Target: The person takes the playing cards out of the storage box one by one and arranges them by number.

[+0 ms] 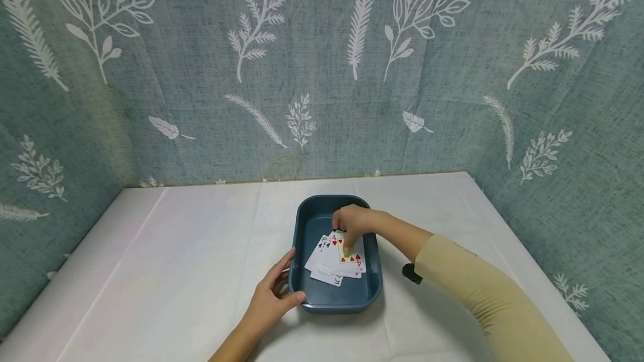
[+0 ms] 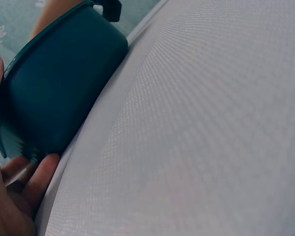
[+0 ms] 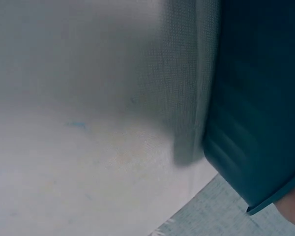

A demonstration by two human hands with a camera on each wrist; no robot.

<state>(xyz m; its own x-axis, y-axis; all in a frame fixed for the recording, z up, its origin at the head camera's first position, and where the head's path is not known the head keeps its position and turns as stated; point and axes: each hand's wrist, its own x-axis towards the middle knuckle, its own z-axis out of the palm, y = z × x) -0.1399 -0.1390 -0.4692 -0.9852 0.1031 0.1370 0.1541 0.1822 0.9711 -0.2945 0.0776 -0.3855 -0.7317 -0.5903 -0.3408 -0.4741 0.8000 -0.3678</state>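
Note:
A dark blue plastic bin (image 1: 336, 301) stands on the white-covered table with several playing cards (image 1: 329, 258) overlapping inside. Uppermost lies a four of hearts (image 1: 347, 258). My right hand (image 1: 354, 221) reaches into the bin from the right; its thumb lies on that card's face and its other fingers bend at the far edge, pinching it. My left hand (image 1: 271, 292) holds the bin's near left corner, thumb at the front rim and fingers along the left side. The left wrist view shows fingers (image 2: 42, 179) against the bin's lower wall. In the right wrist view, the bin hides most of the right hand.
White cloth (image 1: 176, 261) covers the table around the bin. Green-grey fabric with white leaf prints (image 1: 322, 71) hangs behind and at both sides. A small black device (image 1: 411, 273) sits under the right forearm, beside the beige sleeve (image 1: 473, 284).

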